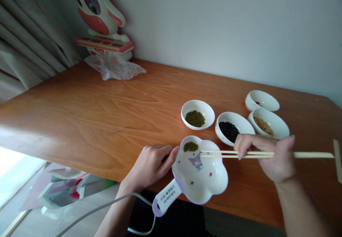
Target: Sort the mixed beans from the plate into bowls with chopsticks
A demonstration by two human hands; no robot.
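Observation:
A white flower-shaped dish (211, 189) with a purple rim and a labelled handle lies at the table's front edge, with a small heap of green beans (190, 146) in its upper left lobe. My left hand (153, 164) is closed against the dish's left rim, thumb and fingertips pressed to it. My right hand (269, 153) grips a pair of chopsticks (256, 154), whose tips are over the dish, just right of the beans. Behind the dish stands a white bowl of green beans (197, 115). A bowl of black beans (235, 128) is next to my right fingers.
Farther right are a bowl of pale seeds (268, 123) and a bowl (263, 101) holding a little reddish-brown something. A cow toy with a keyboard (104, 44) and a plastic bag (116, 67) are at the back left. A grey cable (107, 203) crosses my left forearm.

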